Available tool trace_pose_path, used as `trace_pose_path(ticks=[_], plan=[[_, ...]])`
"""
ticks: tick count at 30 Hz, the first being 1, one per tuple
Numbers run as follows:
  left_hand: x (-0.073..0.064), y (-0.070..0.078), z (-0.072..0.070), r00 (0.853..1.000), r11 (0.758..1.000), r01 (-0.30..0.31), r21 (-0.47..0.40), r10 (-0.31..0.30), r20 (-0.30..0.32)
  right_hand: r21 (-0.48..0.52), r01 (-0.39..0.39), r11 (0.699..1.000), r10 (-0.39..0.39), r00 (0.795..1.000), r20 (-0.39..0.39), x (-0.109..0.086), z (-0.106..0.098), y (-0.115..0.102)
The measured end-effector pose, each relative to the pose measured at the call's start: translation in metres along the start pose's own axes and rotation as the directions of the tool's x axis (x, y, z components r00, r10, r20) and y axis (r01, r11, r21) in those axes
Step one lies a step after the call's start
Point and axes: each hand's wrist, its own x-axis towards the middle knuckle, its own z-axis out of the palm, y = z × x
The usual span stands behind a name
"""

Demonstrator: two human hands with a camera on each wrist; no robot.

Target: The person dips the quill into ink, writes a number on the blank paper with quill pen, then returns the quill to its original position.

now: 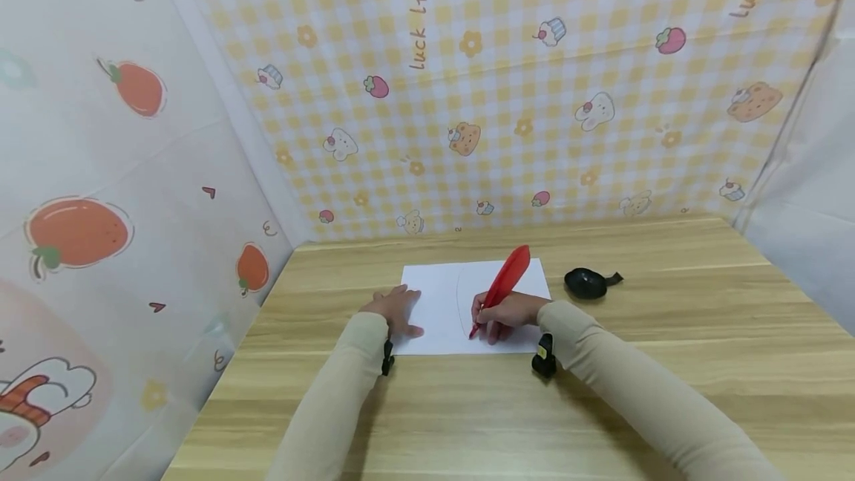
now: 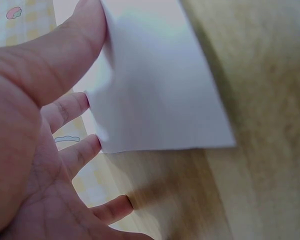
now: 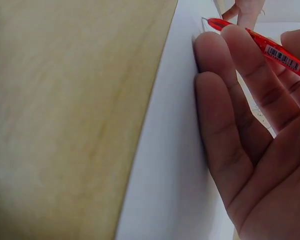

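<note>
Head: white paper (image 1: 434,318) on tabletop (image 1: 441,414); left hand (image 1: 394,310) on its left side, fingers spread; right hand (image 1: 510,312), fingers pinching red feather pen (image 1: 502,286), tip at thin curved line (image 1: 457,295).
Left wrist: fingers outstretched at the paper's edge; too light a press might let it skid.
Right wrist: pen tip at the paper; skidding would likely kink the line.

We see a wood-grained worktop (image 1: 701,303) and, on its right half, a rounded black object (image 1: 585,284) with a short dark strip (image 1: 614,279) pointing right. Behind, we have a yellow-and-white checked cloth (image 1: 427,106) printed with strawberries (image 1: 376,87), cupcakes (image 1: 551,32), flowers (image 1: 470,44) and lettering (image 1: 418,18). At our left hangs a white sheet (image 1: 180,169) with red fruit (image 1: 79,232); at our right, a pale sheet (image 1: 815,169).
</note>
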Motion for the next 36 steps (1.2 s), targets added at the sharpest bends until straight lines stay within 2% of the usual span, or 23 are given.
trace_pose_path(ticks=[10,21,26,36], plan=[[0.0010,0.0004,-0.0016,1.000,1.000,-0.019,0.004,0.019,0.003,-0.003,0.028,1.000,-0.028,0.999,0.022,-0.0004,-0.0013,0.0004],[-0.0007,0.0004,0.0007,1.000,1.000,0.003,-0.005,-0.003,-0.004,-0.015,0.046,0.999,-0.046,0.999,0.026,-0.0016,0.0001,0.0027],[0.0000,0.0003,0.0015,1.000,1.000,0.023,-0.014,-0.023,-0.006,0.000,0.034,0.999,-0.034,0.999,0.041,-0.0037,-0.0009,0.0028],[0.0009,-0.0005,0.0012,1.000,1.000,0.008,-0.008,-0.008,-0.005,0.018,-0.005,1.000,0.004,1.000,0.023,-0.0079,-0.0048,0.0023]])
